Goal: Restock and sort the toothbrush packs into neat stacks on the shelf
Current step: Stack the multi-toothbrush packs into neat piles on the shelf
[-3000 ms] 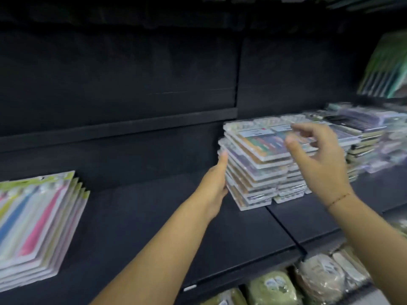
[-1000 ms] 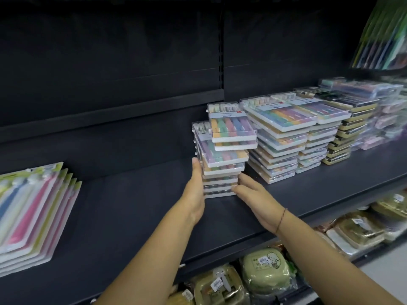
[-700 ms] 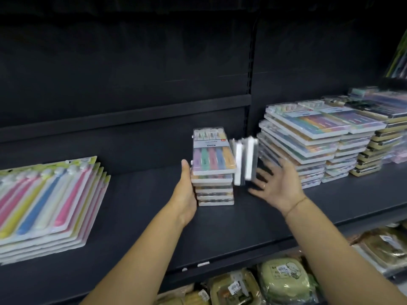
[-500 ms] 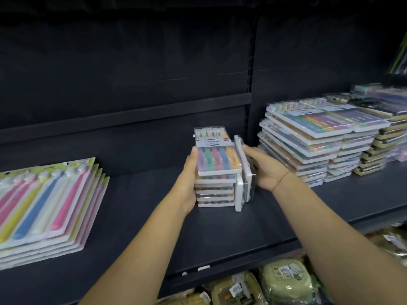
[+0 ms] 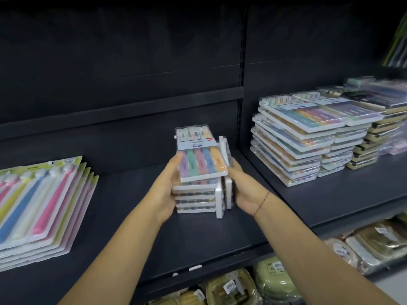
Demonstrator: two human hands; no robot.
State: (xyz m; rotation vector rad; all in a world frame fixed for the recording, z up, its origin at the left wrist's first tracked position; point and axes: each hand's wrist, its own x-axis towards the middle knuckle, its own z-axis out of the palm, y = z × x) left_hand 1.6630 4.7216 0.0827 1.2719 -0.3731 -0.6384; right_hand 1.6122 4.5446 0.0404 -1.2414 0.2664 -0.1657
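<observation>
A small stack of toothbrush packs point(image 5: 199, 164) stands mid-shelf on the dark shelf board point(image 5: 136, 216). Its top pack shows pastel handles and lies tilted. My left hand point(image 5: 167, 186) holds the stack's left side, with the thumb on the top pack. Two packs point(image 5: 225, 181) stand on edge against the stack's right side. My right hand point(image 5: 244, 188) presses them in from the right, fingers curled round them. Taller stacks of toothbrush packs point(image 5: 301, 133) lie to the right.
Large flat packs of long toothbrushes point(image 5: 39, 205) lie fanned at the left end. Further stacks point(image 5: 372, 128) fill the far right. Green and tan wrapped goods point(image 5: 275, 280) sit on the shelf below. Bare shelf lies between the small stack and its neighbours.
Both hands carried a part of the right-hand stack leftwards and set it down mid-shelf. Two packs slid off and stood on edge; my right hand has closed in and holds them against the stack.
</observation>
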